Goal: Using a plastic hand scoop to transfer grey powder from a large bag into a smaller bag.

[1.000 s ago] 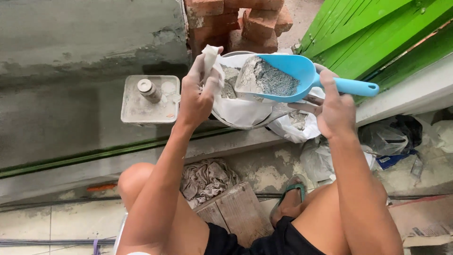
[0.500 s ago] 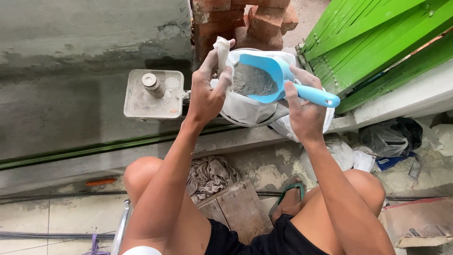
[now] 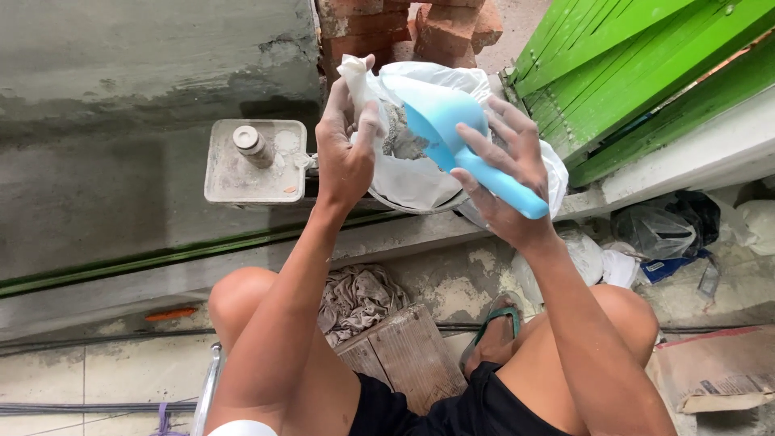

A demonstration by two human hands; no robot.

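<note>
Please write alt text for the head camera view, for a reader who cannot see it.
The right hand tips a blue scoop of grey powder into a white plastic bag, whose edge the left hand holds open. Red bricks lie behind.

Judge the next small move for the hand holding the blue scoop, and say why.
Probably tip the blue scoop a little further. The right hand has it tilted mouth-down into the white plastic bag, whose edge the left hand holds up, and grey powder clings at its lip.

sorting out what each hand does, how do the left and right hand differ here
The left hand pinches the rim of the white plastic bag, holding it open; the right hand grips the blue scoop by its handle. The left is upright, the right tilts the scoop into the bag. Both are dusted with grey powder.
</note>
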